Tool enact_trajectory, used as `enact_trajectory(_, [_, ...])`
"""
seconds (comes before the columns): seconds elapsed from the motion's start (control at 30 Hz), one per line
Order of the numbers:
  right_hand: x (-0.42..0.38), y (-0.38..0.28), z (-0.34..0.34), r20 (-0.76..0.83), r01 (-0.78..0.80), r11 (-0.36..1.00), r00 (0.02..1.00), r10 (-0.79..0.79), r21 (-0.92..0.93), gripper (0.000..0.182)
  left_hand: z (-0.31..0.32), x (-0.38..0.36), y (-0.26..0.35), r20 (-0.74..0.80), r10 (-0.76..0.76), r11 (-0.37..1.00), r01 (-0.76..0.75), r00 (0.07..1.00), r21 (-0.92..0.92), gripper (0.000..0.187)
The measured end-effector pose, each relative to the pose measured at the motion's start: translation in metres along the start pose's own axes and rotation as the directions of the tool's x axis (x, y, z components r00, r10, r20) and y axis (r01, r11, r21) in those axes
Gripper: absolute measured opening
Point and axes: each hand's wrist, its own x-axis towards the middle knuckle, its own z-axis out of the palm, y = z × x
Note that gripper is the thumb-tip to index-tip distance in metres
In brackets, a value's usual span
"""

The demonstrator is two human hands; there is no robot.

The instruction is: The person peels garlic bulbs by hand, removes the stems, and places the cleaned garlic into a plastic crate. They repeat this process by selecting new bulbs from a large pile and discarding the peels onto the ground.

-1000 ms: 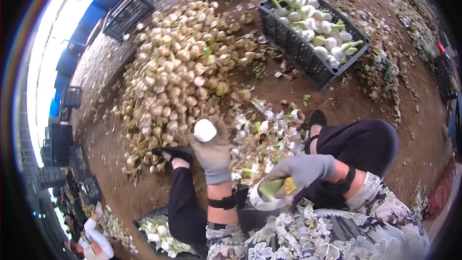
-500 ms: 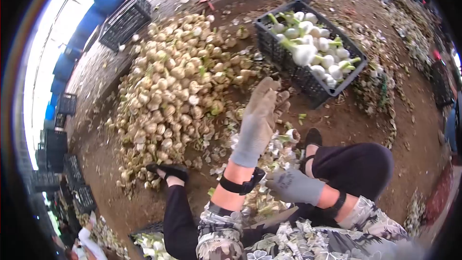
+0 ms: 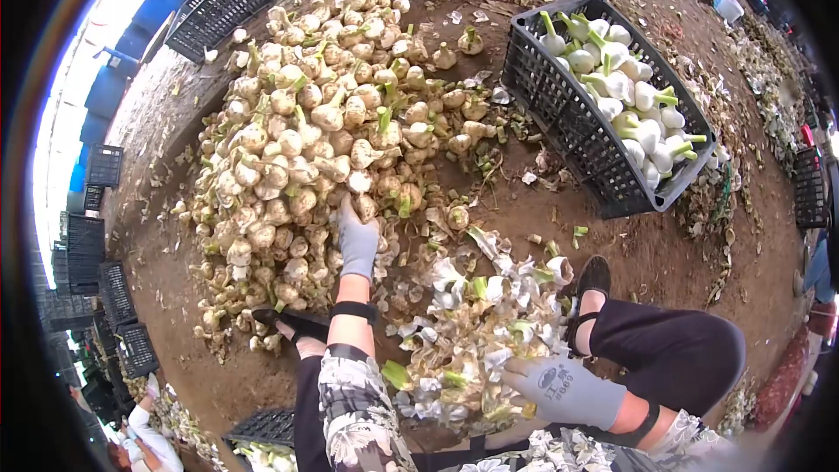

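Observation:
My left hand point(image 3: 359, 240), in a grey glove, is at the near right side of a heap of untrimmed garlic bulbs point(image 3: 288, 149). Its fingers close around one garlic bulb point(image 3: 365, 208) with dry, brownish skin. My right hand point(image 3: 564, 392), gloved too, is low over a pile of garlic peelings point(image 3: 446, 341) between my feet. Its fingers are curled, and whatever they may hold is hidden. Beyond, to the right, a black plastic crate point(image 3: 568, 135) holds clean white garlic bulbs point(image 3: 642, 92) with short green stems.
My shoes flank the peelings. Another black crate point(image 3: 223, 4) stands beyond the heap, with stacked crates point(image 3: 85, 249) along the left. A crate with white bulbs point(image 3: 266, 428) is near my left leg. Another person point(image 3: 149, 437) is at lower left. Scraps litter the dirt floor.
My left hand has swung from near the crate, where its fingers were extended, left onto the heap and closed around a bulb. The large white bulb above the crate no longer stands out. The view has shifted.

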Motion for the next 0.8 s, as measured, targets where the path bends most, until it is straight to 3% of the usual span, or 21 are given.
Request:
enact_trajectory(0.1, [0.006,0.006,0.005,-0.002,0.015,0.999,1.0,-0.015,0.033,0.036,0.004,0.007,-0.002,-0.015,0.032,0.962,-0.027,0.999,0.271,0.068])
enact_trajectory(0.23, [0.01,0.005,0.007,0.012,-0.006,0.998,1.0,0.005,0.064,0.034,0.009,0.009,-0.013,0.011,0.068,0.974,-0.069,0.998,0.218,0.067])
enact_trajectory(0.3, [0.01,0.006,0.008,0.006,0.001,0.998,1.0,-0.001,0.066,0.034,0.003,-0.002,0.001,0.087,-0.076,0.981,0.058,0.993,0.185,0.069])
enact_trajectory(0.37, [0.007,0.007,0.013,-0.057,0.025,0.998,0.998,-0.022,0.054,0.032,-0.002,-0.021,0.01,0.085,-0.084,0.969,0.061,0.993,0.24,0.07])
enact_trajectory(0.43, [0.007,0.004,0.006,-0.104,0.031,0.999,0.994,-0.026,0.043,0.034,-0.006,-0.045,0.007,0.138,-0.095,0.982,0.115,0.986,-0.15,0.071])
enact_trajectory(0.47, [0.008,0.003,0.002,-0.141,0.033,0.999,0.99,-0.028,0.034,0.037,-0.009,-0.06,0.01,0.225,-0.03,0.85,0.143,0.974,-0.507,0.065])
enact_trajectory(0.5, [0.007,0.003,0.003,-0.152,0.031,0.999,0.988,-0.025,0.037,0.037,-0.026,-0.084,0.048,0.136,0.021,0.811,0.063,0.99,-0.582,0.063])
enact_trajectory(0.57, [0.008,0.0,0.004,-0.283,-0.009,0.951,0.954,0.102,0.31,0.042,-0.05,-0.118,0.082,0.331,-0.051,0.602,0.293,0.942,-0.742,0.063])
enact_trajectory(0.6, [0.007,-0.012,-0.013,-0.171,-0.125,0.846,0.954,0.246,0.519,0.045,-0.058,-0.135,0.096,0.387,-0.045,0.526,0.351,0.921,-0.775,0.063])
enact_trajectory(0.63, [0.007,-0.012,-0.013,-0.24,-0.085,0.829,0.936,0.256,0.554,0.044,-0.064,-0.151,0.111,0.442,-0.033,0.446,0.409,0.897,-0.796,0.063])
enact_trajectory(0.67, [0.007,-0.012,-0.011,-0.295,-0.036,0.78,0.914,0.278,0.624,0.045,-0.067,-0.167,0.129,0.359,0.028,0.486,0.301,0.933,-0.82,0.062])
enact_trajectory(0.7, [0.006,-0.012,-0.011,-0.345,0.017,0.728,0.888,0.304,0.686,0.046,-0.071,-0.18,0.142,0.371,0.075,0.413,0.31,0.925,-0.856,0.062])
enact_trajectory(0.77, [0.003,-0.016,-0.021,-0.187,0.038,0.352,0.897,0.401,0.935,0.049,-0.082,-0.204,0.175,0.422,0.121,0.262,0.382,0.898,-0.886,0.059])
enact_trajectory(0.8, [-0.001,-0.019,-0.029,-0.196,0.064,0.337,0.906,0.375,0.939,0.05,-0.083,-0.216,0.188,0.435,0.105,0.259,0.398,0.894,-0.88,0.063])
